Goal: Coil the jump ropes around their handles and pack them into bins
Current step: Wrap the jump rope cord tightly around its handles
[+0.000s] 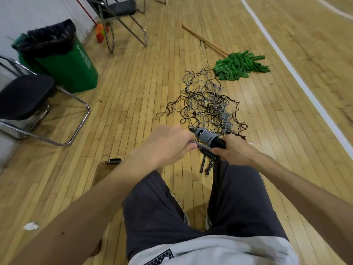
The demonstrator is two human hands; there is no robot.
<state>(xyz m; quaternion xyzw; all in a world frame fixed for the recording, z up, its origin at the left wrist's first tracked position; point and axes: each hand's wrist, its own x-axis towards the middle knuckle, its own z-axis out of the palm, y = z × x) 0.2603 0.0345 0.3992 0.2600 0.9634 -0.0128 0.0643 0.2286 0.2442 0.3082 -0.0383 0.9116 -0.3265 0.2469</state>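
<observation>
This is looking like a school gym. A shiny wood floor [133,83] is stretching everywhere, with white court lines [298,75] running across it. Lots of jump ropes [208,104] are lying in a pile, and folding chairs [118,18] are standing by the wall.

Bright, even indoor light on the wooden floor [133,104]; soft shadows under the chair [26,98]; wide-angle bending at edges; left hand [168,144] slightly blurred.

Grey rope [206,138], black handles [219,143], green mop [240,66].
</observation>
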